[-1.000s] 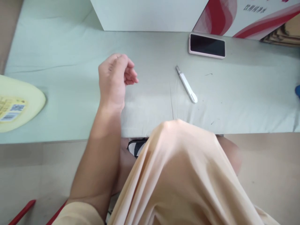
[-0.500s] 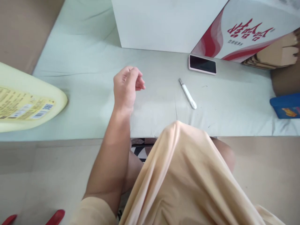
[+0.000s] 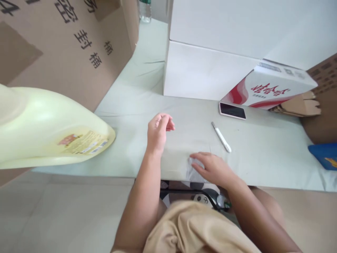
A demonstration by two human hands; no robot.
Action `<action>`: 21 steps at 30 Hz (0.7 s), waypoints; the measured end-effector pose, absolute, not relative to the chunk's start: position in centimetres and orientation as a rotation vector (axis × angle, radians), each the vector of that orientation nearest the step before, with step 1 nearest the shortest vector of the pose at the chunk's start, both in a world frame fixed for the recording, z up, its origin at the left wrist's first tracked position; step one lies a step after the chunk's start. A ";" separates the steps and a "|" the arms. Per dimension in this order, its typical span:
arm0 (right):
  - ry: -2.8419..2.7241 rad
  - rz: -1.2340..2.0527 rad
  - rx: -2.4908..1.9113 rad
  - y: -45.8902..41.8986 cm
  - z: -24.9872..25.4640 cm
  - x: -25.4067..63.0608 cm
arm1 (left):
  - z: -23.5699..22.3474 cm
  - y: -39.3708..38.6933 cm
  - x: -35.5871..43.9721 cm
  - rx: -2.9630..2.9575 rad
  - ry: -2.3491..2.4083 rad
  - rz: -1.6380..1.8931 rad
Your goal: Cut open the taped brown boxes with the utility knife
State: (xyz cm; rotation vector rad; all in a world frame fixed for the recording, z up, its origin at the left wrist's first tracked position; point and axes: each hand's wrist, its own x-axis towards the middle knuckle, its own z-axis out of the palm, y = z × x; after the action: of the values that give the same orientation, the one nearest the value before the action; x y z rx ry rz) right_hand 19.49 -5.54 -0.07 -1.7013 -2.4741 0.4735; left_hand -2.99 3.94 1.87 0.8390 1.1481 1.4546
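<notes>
L hand (image 3: 159,131) loosely curled, can't tell if it's pinching anything, well left of the slim white cutter (image 3: 221,137). R hand (image 3: 213,169), thumb + index parted, over thin see-thru film (image 3: 192,174) lower-left of cutter; grip unclear tbh.

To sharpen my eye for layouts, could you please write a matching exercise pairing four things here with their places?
1. slim white tool with metallic tip
2. pink-edged, black-screened rectangular phone
3. pale yellow plastic bottle
4. blue printed object

A. at the picture's right edge
B. just beyond the bare right hand
C. at the picture's left edge
D. in front of the red-and-white carton

Pairs: 1-B; 2-D; 3-C; 4-A
</notes>
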 end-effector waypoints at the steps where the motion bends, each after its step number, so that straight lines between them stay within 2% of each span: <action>1: -2.433 0.492 -1.687 -4.7 -0.3 19.8 | 1.9 3.9 -3.1 0.836 1.143 1.450; 6: -2.167 0.292 -1.682 -3.7 -3.7 22.2 | 2.0 3.8 -3.0 0.840 1.125 1.413; 11: -2.172 0.071 -1.651 -5.0 -7.0 23.1 | 1.8 4.0 -2.4 0.844 1.144 1.393; 21: -2.150 0.039 -1.668 -4.9 -6.9 22.5 | 2.0 4.4 -0.3 0.895 1.169 1.352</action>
State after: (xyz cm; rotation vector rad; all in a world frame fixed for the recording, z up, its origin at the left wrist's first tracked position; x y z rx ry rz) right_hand 22.46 -4.86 -6.87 -1.6675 -2.1498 0.0391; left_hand -0.34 4.36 2.00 0.8947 1.1691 1.3524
